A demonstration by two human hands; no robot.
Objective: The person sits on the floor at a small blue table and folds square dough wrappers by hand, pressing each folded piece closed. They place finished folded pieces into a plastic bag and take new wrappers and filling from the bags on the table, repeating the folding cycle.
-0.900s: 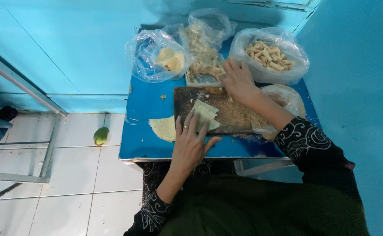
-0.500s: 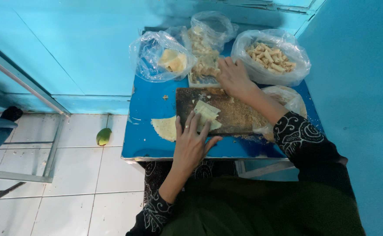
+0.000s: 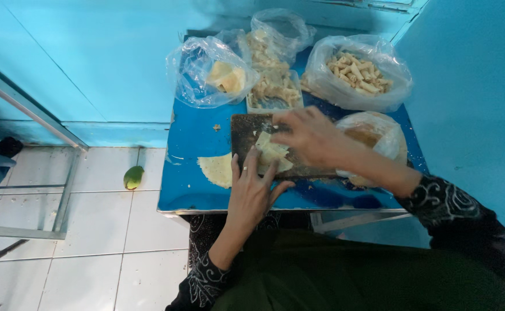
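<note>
Two hands work a pale dough sheet (image 3: 271, 154) on a dark cutting board (image 3: 247, 131) on the blue tabletop (image 3: 192, 138): left hand (image 3: 252, 190) pressing flat, fingers spread; right hand (image 3: 313, 137) loosely curled over it, grip unclear.

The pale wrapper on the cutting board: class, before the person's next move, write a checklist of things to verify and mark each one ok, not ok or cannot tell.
1. Pale wrapper lies on the dark cutting board: ok.
2. Left hand steadies the wrapper, fingertips on its near edge: ok.
3. Right hand is over the wrapper's far side; whether it grips anything: cannot tell, blurred.
4. Spare round sheet lies flat on the blue table, beside the board: ok.
5. Bag of finished rolls is open: ok.
6. Green fruit is on the floor tiles, off the table: not ok.
</note>
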